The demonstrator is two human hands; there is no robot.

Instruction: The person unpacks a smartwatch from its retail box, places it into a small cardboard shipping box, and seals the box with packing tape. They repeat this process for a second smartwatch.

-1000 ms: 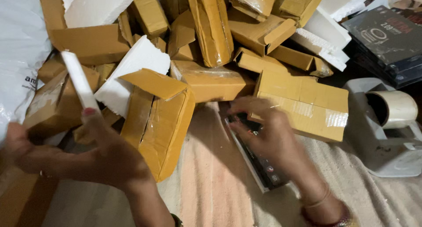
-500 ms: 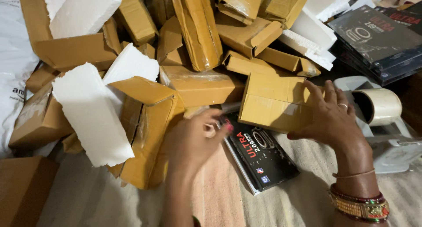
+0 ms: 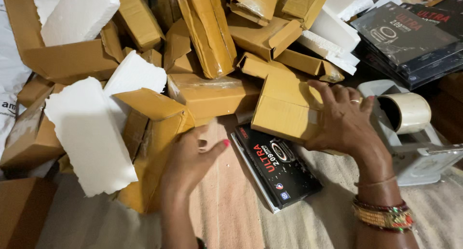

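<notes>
The right hand (image 3: 345, 121) lies spread with its grip flat on the near end of a closed brown cardboard box (image 3: 284, 107), pressing rather than clamped, while the left hand (image 3: 190, 160) hovers with loose, parted fingers holding nothing, just left of the black product box (image 3: 279, 167) lying flat on the striped cloth (image 3: 217, 215). A good lift probably needs the right fingers curled under the cardboard box's edge and the left hand steadying the black product box beneath its corner. The tape dispenser (image 3: 410, 133) just beside the right wrist could get knocked.
</notes>
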